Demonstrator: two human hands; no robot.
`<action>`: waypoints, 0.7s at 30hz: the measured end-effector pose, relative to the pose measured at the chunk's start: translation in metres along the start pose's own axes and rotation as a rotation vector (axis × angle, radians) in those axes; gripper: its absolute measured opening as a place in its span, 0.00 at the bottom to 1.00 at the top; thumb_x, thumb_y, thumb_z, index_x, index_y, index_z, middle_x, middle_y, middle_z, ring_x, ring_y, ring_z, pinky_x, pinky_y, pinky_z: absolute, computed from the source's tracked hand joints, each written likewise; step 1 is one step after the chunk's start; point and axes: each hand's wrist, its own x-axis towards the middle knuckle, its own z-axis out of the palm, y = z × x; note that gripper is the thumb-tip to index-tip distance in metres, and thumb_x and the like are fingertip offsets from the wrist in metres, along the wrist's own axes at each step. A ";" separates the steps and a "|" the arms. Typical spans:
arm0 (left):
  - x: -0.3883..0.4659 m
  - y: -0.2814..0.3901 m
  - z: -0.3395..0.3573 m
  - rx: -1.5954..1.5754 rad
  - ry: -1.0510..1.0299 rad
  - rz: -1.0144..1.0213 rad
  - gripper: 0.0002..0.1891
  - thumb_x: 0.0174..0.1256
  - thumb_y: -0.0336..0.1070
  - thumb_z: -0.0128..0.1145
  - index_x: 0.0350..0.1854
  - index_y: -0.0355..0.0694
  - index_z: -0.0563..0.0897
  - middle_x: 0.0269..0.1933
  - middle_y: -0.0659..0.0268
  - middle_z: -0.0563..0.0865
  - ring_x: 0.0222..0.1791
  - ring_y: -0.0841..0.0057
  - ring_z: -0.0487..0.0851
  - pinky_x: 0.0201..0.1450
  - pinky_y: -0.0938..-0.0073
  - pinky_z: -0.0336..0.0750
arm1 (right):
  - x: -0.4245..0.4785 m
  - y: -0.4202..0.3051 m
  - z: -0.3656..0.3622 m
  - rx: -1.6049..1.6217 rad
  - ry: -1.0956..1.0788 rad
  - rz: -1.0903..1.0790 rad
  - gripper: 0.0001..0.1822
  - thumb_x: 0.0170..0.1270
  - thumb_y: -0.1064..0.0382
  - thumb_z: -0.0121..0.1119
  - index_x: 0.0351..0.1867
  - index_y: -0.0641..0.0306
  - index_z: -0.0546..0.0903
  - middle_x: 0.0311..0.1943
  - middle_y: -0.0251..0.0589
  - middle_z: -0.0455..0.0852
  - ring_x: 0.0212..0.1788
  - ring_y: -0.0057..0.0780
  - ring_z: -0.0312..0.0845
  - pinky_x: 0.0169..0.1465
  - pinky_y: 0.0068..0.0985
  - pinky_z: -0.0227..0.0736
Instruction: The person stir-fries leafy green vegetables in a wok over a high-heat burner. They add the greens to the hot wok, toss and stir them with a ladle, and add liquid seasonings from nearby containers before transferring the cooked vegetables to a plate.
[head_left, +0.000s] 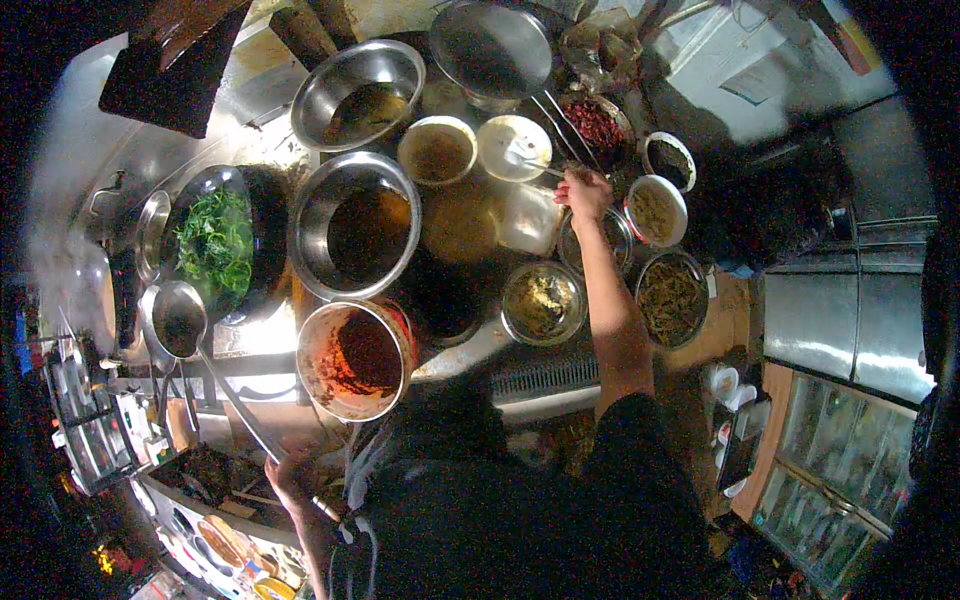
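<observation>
My left hand (283, 474) grips the handle end of a long metal ladle (178, 319). The ladle's bowl is beside a wok of green leafy vegetables (216, 247). My right hand (586, 196) is extended over the right side of the counter, shut on the handle of a small spoon (541, 168). This spoon reaches into a white bowl (514, 131) of white contents. Just beyond my right hand, a tub of dark red contents (596, 127) has metal tongs (568, 124) lying across it. Below my right wrist is a round container, partly hidden by my forearm.
Two steel basins (300, 225) of dark liquid and a red-stained bucket (315, 360) stand mid-left. A bowl with chopped pale bits (510, 322), a tub of brown paste (656, 211) and a bowl of dark shredded food (671, 300) surround my right forearm. A steel refrigerator (810, 315) stands right.
</observation>
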 end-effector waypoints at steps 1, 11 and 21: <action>-0.001 -0.004 -0.007 -0.025 0.000 -0.015 0.08 0.38 0.29 0.52 0.24 0.33 0.77 0.21 0.68 0.75 0.19 0.80 0.70 0.24 0.81 0.65 | -0.001 -0.003 0.004 0.091 0.037 0.069 0.05 0.53 0.71 0.59 0.27 0.68 0.75 0.18 0.42 0.78 0.14 0.27 0.74 0.16 0.24 0.73; 0.034 0.000 -0.053 0.014 0.028 -0.005 0.07 0.44 0.32 0.55 0.24 0.33 0.77 0.20 0.65 0.76 0.18 0.79 0.72 0.23 0.79 0.67 | -0.008 -0.138 0.014 0.200 0.070 0.375 0.09 0.53 0.68 0.59 0.34 0.67 0.74 0.24 0.43 0.80 0.22 0.29 0.77 0.22 0.24 0.74; 0.078 -0.019 -0.180 0.137 0.079 0.048 0.06 0.40 0.29 0.59 0.19 0.34 0.77 0.20 0.67 0.79 0.20 0.81 0.74 0.23 0.79 0.67 | -0.090 -0.255 0.300 0.326 -0.444 0.317 0.03 0.52 0.72 0.58 0.28 0.67 0.75 0.19 0.40 0.78 0.17 0.24 0.72 0.19 0.18 0.66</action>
